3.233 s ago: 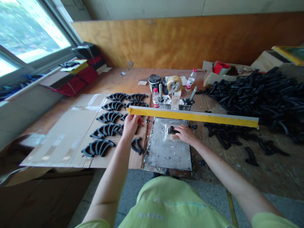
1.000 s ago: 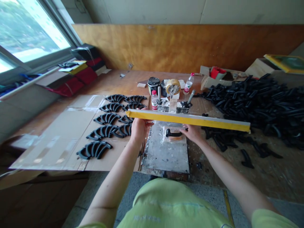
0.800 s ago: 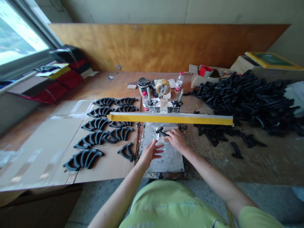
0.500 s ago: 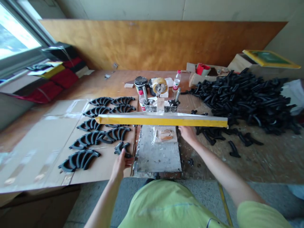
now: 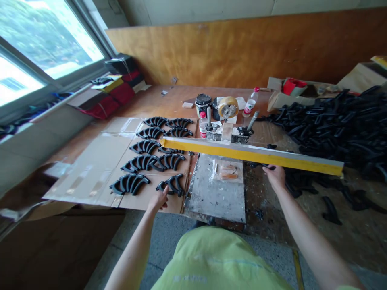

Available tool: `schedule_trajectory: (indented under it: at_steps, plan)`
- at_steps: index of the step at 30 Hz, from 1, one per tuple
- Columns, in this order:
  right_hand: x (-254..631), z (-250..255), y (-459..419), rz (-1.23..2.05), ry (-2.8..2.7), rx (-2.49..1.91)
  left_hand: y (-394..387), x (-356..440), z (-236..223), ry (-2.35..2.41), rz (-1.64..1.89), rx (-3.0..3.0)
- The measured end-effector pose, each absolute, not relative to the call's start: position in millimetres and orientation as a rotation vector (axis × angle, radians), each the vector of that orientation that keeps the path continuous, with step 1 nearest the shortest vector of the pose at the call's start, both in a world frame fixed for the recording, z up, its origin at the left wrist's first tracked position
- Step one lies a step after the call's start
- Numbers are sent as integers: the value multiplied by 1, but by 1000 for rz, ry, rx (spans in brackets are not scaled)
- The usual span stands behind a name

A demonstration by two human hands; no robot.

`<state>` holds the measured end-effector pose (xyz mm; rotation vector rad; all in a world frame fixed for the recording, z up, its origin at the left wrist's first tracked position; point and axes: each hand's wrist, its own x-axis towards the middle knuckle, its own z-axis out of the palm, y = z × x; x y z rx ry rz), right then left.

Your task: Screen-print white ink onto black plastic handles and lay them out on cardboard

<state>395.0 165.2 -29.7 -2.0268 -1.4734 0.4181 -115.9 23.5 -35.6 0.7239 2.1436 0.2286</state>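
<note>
My left hand (image 5: 159,199) is at the near edge of the cardboard, its index finger stretched against a small fan of curved black plastic handles (image 5: 173,184). Its other fingers are loosely bent and hold nothing visible. To the right of a grey metal plate (image 5: 216,191), my right hand (image 5: 275,177) pinches a curved black handle (image 5: 268,166), partly hidden by the fingers. Above the plate's far part runs a long yellow-edged frame (image 5: 254,152), seen edge-on, held by a clamp (image 5: 226,135). Clear film with orange-brown pieces (image 5: 229,176) lies on the plate.
Fans of handles (image 5: 130,184) stand in two columns on the cardboard (image 5: 96,161). A big heap of handles (image 5: 335,121) covers the right side, with loose ones (image 5: 331,210) nearer. Behind the clamp are a tape roll (image 5: 228,107), bottles (image 5: 251,102) and a black tub (image 5: 203,104).
The view has swung left, shifting the bench rightward. My right hand has come out from beside the plate with a handle in its fingers. My left hand has drawn back slightly from its fan.
</note>
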Motion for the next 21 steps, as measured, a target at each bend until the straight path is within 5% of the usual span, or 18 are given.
schedule_trajectory:
  at_steps: [4,12,21]
  plan:
    - [334,-4,154,412,-1724,-1529,60,-107,14,2079,372,866]
    - [282,14,137,556,-2128,-1090,127,-22,138,1452,1346,1123]
    - [273,-16,143,474,-2344,-1069,127,13,162,1299,1517,1095]
